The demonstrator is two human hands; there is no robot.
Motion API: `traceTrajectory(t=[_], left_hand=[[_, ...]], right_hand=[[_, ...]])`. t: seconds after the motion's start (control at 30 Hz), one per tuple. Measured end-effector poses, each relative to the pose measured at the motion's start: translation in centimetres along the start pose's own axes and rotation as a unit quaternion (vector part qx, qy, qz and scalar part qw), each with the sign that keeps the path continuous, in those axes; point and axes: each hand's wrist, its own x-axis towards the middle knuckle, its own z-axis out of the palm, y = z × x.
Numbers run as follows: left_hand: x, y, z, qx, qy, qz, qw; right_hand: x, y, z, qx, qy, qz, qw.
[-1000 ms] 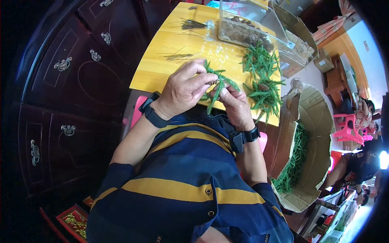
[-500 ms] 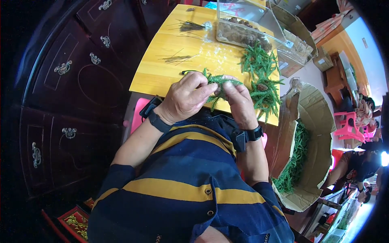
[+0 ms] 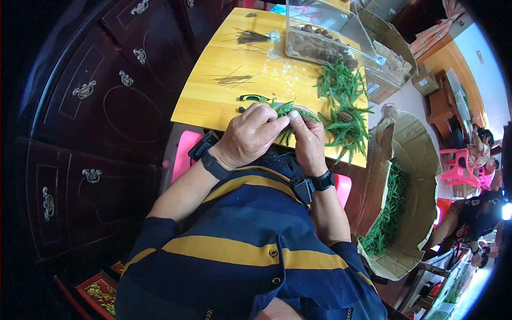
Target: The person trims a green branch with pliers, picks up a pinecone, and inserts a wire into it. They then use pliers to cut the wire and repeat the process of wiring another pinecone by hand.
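A green artificial pine sprig (image 3: pixel 292 108) is pinched between my two hands, over the near edge of the yellow table. My left hand (image 3: pixel 255 132) has thumb and fingers closed on it. From the other side my right hand (image 3: pixel 309 140) grips it, thumb on top and fingers curled behind. The fingertips almost meet and hide the sprig's middle. Just beyond my left hand lies a hand tool with black and yellow handles (image 3: pixel 255 98), its working end covered by the sprig. To the right of my right hand, a pine sprig bunch (image 3: pixel 349 130) carries a brown pine cone (image 3: pixel 345 117).
Thin dark wires (image 3: pixel 232 80) and a wire bundle (image 3: pixel 250 36) lie on the table (image 3: pixel 200 104). At the back stands a clear plastic bin (image 3: pixel 298 52) of pine cones. More sprigs (image 3: pixel 341 82) lie in front of it. A cardboard box (image 3: pixel 418 213) with greenery stands right; dark drawers (image 3: pixel 101 122) left.
My right hand has shifted slightly left and lower, closer to my left hand. More of the black and yellow handles shows now. The brownish patch seen between my hands is covered.
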Motion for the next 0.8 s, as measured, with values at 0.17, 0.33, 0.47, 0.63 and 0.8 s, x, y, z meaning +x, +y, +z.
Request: traceTrajectory(t=[0.17,0.33,0.47,0.63,0.8], left_hand=[[0.0,0.3,0.4,0.015,0.003,0.005,1.000],[-0.3,0.3,0.5,0.002,-0.004,-0.005,1.000],[-0.2,0.6,0.6,-0.005,-0.003,-0.009,1.000],[0.5,1.5,-0.1,-0.041,-0.027,-0.054,0.997],[1.0,1.4,-0.1,-0.128,0.024,-0.204,0.970]], right_hand=[[0.1,0.3,0.2,0.084,0.034,-0.009,0.996],[-0.1,0.5,-0.1,0.090,0.031,-0.004,0.995],[-0.1,0.9,0.1,0.088,0.033,-0.023,0.995],[-0.2,0.3,0.1,0.090,0.038,0.004,0.995],[0.0,0.8,-0.6,0.032,0.005,0.011,0.999]])
